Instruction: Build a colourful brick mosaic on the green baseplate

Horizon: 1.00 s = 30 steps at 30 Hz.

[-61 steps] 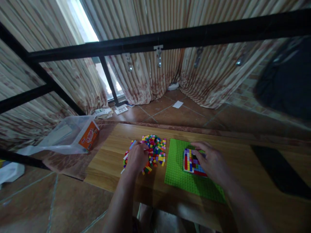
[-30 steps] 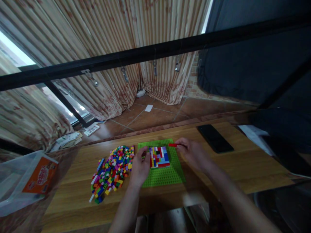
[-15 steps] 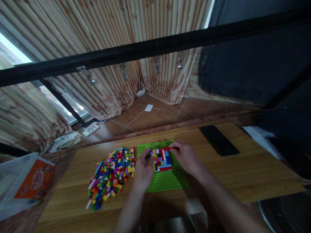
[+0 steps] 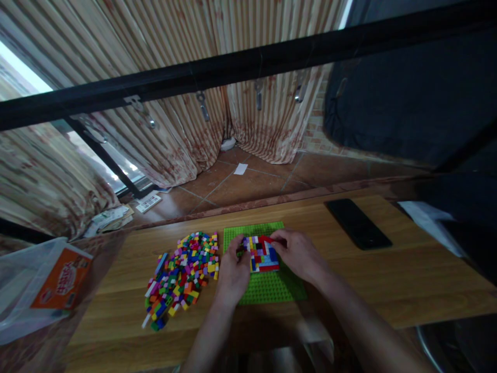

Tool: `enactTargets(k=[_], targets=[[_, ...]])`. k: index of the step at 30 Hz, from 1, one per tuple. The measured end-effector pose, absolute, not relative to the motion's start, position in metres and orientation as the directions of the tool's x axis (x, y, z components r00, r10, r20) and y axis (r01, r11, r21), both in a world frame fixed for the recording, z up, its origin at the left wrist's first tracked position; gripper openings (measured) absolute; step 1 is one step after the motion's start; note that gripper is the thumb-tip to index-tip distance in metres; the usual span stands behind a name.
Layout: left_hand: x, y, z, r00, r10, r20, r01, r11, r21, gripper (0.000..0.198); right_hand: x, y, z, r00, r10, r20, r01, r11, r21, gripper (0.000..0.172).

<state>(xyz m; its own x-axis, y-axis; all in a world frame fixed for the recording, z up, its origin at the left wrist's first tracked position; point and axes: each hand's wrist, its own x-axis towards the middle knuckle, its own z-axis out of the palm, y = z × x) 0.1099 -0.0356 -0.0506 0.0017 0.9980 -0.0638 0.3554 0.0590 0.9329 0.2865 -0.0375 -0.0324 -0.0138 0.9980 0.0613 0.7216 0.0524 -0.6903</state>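
Observation:
A flat patchwork of coloured toy building bricks (image 4: 265,256) sits on a green studded baseplate (image 4: 267,291). At its left edge my left hand (image 4: 233,272) is closed, thumb and fingers curled beside small purple bricks; what it pinches, if anything, is hidden. From the right, my right hand (image 4: 297,253) pinches a long red brick (image 4: 266,239) at the back right corner of the patchwork. The red brick lies at a slant there; whether it is pressed down I cannot tell.
Left of the baseplate a heap of loose mixed bricks (image 4: 186,272) spreads over the wooden table (image 4: 128,290). A black phone (image 4: 357,224) lies to the right, with white paper (image 4: 429,225) beyond. A clear plastic box (image 4: 23,285) with an orange label stands at far left.
My right hand has tilted the red brick and brought it lower against the patchwork's back right corner. My left hand stays at the left edge. The whole view has shifted slightly.

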Motion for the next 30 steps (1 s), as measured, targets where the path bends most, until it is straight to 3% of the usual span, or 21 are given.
enactTargets(k=[10,19,30], targets=[[0.110,-0.035,-0.048,0.012,0.998,-0.064,0.367,0.055,0.929,0.041,0.292,-0.037,-0.031,-0.034,0.996,0.085,0.774,0.080,-0.629,0.021],[0.111,-0.035,-0.046,-0.006,0.997,-0.080,0.365,0.076,0.928,0.044,0.290,-0.038,-0.032,-0.099,0.984,0.148,0.658,0.176,-0.732,0.018],[0.120,-0.025,-0.049,-0.076,0.994,-0.075,0.502,0.104,0.858,0.044,0.277,-0.034,-0.039,-0.054,0.980,0.190,0.698,0.173,-0.695,0.016]])
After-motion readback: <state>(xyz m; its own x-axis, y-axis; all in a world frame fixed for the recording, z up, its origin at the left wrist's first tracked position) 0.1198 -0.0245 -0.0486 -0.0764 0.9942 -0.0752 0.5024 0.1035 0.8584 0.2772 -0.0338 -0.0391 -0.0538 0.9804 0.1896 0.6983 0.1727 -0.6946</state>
